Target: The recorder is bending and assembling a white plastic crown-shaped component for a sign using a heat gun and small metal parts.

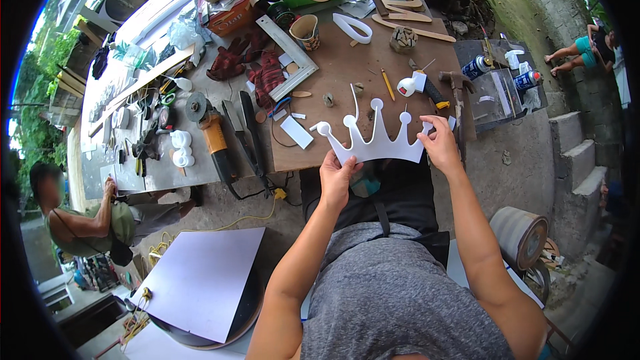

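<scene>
One grey cloth shirt [393, 293] fills my six o'clock; I see the left hand [337, 177] and right hand [440, 145] pinching one white, ball-tipped, five-pointed crown [381, 149].

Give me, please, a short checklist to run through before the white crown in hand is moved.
1. Left hand gripping the white crown at its lower left: ok.
2. Right hand on its rightmost point: ok.
3. Thin white strip lying flush: not ok, its upper end appears to stand free.
4. Strip's bond to the crown: cannot tell.
5. Angle grinder apart from both hands: ok, it lies to their left.
6. Space beyond the crown uncluttered: not ok, a pencil lies there among other things.
</scene>
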The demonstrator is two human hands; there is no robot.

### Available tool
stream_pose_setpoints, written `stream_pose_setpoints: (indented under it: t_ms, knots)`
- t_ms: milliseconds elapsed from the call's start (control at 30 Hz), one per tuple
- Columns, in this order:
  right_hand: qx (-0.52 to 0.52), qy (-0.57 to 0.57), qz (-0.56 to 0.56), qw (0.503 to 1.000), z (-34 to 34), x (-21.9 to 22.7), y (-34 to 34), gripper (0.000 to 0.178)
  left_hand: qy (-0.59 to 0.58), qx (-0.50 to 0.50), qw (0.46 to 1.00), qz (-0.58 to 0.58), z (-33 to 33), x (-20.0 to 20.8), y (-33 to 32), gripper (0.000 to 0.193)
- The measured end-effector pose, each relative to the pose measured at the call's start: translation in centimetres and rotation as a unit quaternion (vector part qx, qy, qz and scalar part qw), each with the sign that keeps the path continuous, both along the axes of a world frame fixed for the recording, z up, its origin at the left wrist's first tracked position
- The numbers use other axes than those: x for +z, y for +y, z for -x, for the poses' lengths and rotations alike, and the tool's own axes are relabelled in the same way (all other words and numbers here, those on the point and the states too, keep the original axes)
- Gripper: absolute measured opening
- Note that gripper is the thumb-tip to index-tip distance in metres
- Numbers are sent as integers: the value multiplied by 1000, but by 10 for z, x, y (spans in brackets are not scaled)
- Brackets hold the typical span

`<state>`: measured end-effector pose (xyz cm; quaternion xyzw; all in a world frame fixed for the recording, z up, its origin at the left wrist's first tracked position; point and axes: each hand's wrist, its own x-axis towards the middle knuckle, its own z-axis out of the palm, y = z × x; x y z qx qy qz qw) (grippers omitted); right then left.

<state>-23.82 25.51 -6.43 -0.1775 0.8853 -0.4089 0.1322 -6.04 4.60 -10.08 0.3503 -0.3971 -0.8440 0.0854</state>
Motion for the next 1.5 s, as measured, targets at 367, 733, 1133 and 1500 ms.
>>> stream_pose_setpoints:
  t_ms: [367,733,1133,1500]
  knots:
    - [2,-27,4,1000,-4,1,-5,50,-37,22,999,31,11,4,5,39]
    - [-4,-57,51,997,-7,2,-8,50,-33,46,998,28,11,12,5,37]
    - [11,-39,91,995,-3,-1,-14,48,-27,71,997,25,12,12,-2,37]
    - [3,-43,87,995,3,1,-17,47,-32,64,997,26,19,12,-3,37]
